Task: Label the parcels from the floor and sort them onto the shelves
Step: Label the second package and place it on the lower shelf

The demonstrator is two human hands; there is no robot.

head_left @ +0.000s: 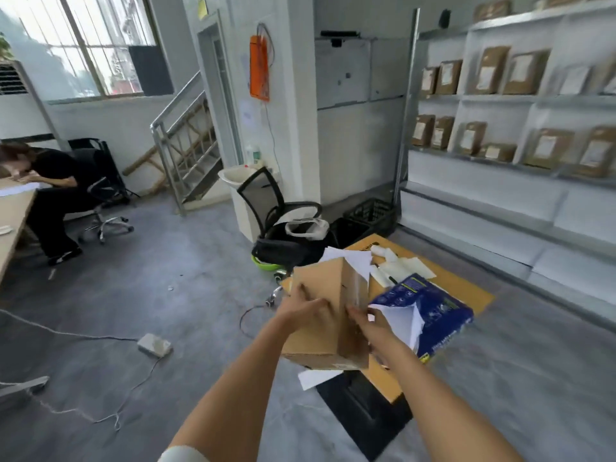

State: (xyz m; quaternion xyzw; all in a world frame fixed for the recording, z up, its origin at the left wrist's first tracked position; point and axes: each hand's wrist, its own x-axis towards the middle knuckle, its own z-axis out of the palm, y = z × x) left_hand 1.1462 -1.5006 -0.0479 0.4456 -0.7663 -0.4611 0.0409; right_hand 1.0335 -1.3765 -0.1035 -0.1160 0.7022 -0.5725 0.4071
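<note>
Box: a brown cardboard box (pixel 328 315) is up off the floor, held in front of the person. It is the thing all the other places are told from.
Left hand: the left hand (pixel 305 313) lies on the left face of the box, fingers spread and pressed on the cardboard, gripping it.
Right hand: the right hand (pixel 370 325) holds the right side of the box, fingers curled on the shiny taped face.
Blue pack: a blue pack of white paper (pixel 430 313), torn open, lies just right of the box, on a flat sheet of cardboard.
Flat cardboard: the flat cardboard sheet (pixel 466 288) lies on the floor under and behind the box.
White papers: loose white papers (pixel 346 258) lie behind the box, and one white sheet (pixel 316 378) sticks out below it.
Black mat: a black mat (pixel 366 415) lies on the floor below the box.
Shelves: the shelves (pixel 500 101) stand far right of the box, with many brown parcels (pixel 493 70) standing on them.
Black chair: a black chair (pixel 270 208) stands behind the box, to its left.
Black crate: a black crate (pixel 370 213) sits behind the box, by the shelves.
Sitting person: a person in black (pixel 56 191) sits far left of the box, at a desk (pixel 13 211).
White plug box: a white plug box (pixel 155 345) with a cord lies on the floor, left of the box.
</note>
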